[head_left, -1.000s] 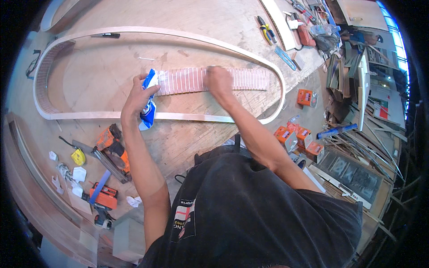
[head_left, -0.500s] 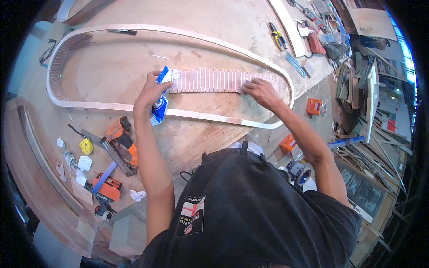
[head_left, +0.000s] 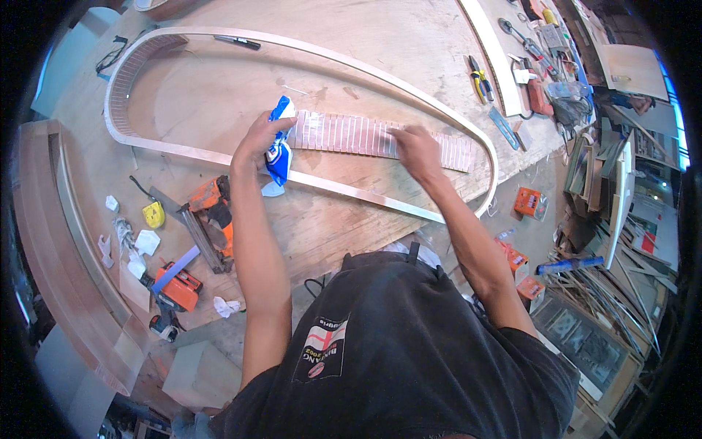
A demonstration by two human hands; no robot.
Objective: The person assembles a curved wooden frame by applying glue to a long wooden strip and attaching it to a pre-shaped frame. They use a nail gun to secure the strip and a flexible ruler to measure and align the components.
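Observation:
My left hand (head_left: pixel 256 141) grips a blue-and-white plastic packet (head_left: pixel 279 139), crumpled and upright between thumb and fingers, beside the left end of a slotted wooden strip (head_left: pixel 344 133). White material fills the strip's crosswise grooves. My right hand (head_left: pixel 418 152) is curled over the strip right of its middle, fingertips at its surface; whether something small is pinched in them is hidden. Around the strip runs a long rounded loop of bent wood (head_left: pixel 329 55), standing on edge, with kerf cuts showing inside its left bend. My left forearm crosses over its near side.
On the wooden table (head_left: pixel 329 208) lie a black marker (head_left: pixel 238 42), pliers (head_left: pixel 480 79) and a steel ruler (head_left: pixel 503 129). An orange nail gun (head_left: pixel 212 212), yellow tape measure (head_left: pixel 153 214) and cordless drill (head_left: pixel 175 289) are at left. Orange boxes (head_left: pixel 530 203) stand beyond the right edge.
My right hand has slid left along the strip, its fingers more curled. The strip's right end now slants nearer to me. My left hand keeps the packet; the whole view has shifted.

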